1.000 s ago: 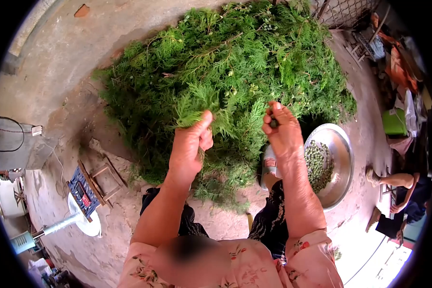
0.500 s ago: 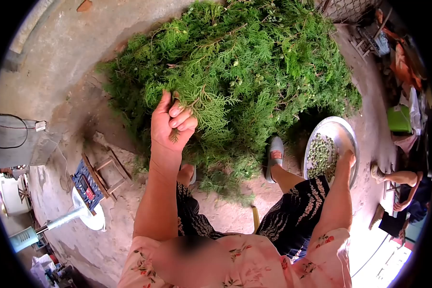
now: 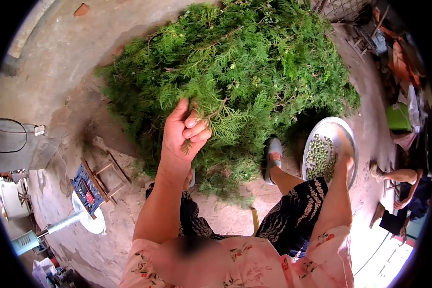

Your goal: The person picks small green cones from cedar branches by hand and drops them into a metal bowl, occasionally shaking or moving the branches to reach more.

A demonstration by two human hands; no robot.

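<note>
My left hand [image 3: 188, 129] is closed around the stem of a green conifer sprig [image 3: 219, 117], its flat, feathery leaves fanning out to the right of the fingers. A short tip of it pokes out below the palm. Behind it rises a big heap of cut conifer branches [image 3: 254, 62], dotted with small pale-green cones. Over the right side of a round metal basin [image 3: 308, 139] reaches my right hand [image 3: 344, 156]; its fingers are blurred against the bright metal. Many small green cones [image 3: 320, 157] lie in the left part of the basin.
A small wooden stool [image 3: 92, 185] lies on its side at left, near a standing fan [image 3: 65, 223]. A yellow-handled tool [image 3: 255, 220] lies between my feet. At right another person's leg [image 3: 405, 176] shows, and a green container [image 3: 398, 117] stands farther back.
My left hand has moved right and slightly down with the sprig, which has turned a little. My right hand stays at the basin, having shifted slightly.
</note>
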